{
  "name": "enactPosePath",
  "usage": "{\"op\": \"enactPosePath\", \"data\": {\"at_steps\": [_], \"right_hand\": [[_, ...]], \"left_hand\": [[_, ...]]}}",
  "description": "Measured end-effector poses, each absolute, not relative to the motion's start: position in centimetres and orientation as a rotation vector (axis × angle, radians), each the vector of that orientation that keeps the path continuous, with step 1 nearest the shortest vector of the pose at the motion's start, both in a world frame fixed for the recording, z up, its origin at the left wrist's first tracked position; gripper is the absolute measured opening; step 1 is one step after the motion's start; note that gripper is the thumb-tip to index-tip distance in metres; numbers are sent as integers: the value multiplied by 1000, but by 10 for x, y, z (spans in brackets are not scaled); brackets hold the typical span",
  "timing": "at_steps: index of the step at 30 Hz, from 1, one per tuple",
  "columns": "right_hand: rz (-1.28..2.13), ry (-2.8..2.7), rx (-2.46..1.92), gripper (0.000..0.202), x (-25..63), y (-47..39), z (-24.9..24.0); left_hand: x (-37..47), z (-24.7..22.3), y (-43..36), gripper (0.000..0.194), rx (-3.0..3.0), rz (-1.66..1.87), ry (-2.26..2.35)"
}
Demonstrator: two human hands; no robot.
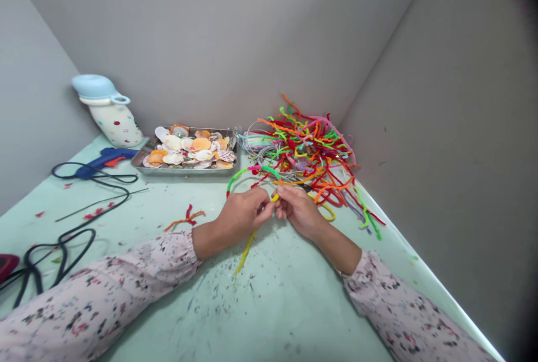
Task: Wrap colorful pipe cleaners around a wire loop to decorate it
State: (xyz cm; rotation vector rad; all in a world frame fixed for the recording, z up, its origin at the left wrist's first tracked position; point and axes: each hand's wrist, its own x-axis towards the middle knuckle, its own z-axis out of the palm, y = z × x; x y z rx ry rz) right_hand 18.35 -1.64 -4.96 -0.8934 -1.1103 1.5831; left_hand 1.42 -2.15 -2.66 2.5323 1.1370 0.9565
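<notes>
Both hands meet over the middle of the table, fingers closed around a yellow pipe cleaner [245,253]. My left hand [244,208] pinches it, and its loose tail hangs down below that hand towards the tabletop. My right hand [299,209] grips it close by, where a short yellow bend shows between the fingertips. A curved strand of joined pipe cleaners [238,173], green, red and pink, arches just behind the hands. Whether it connects to the yellow piece is hidden by my fingers. Behind my right hand lies a tangled heap of coloured pipe cleaners [311,146].
A metal tray [185,171] of seashells stands at the back. Left of it are a white bottle [115,121] with a blue lid and a blue tool [98,161]. A black cord [63,244] winds along the left. An orange-red twisted piece [187,219] lies near my left wrist.
</notes>
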Motion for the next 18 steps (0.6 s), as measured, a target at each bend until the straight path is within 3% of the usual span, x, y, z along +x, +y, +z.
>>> {"op": "enactPosePath", "data": {"at_steps": [18], "right_hand": [[1582,-1122,-906,31,183,-17,-50]], "left_hand": [[13,-28,-23,14,2627,1033,1080]]}}
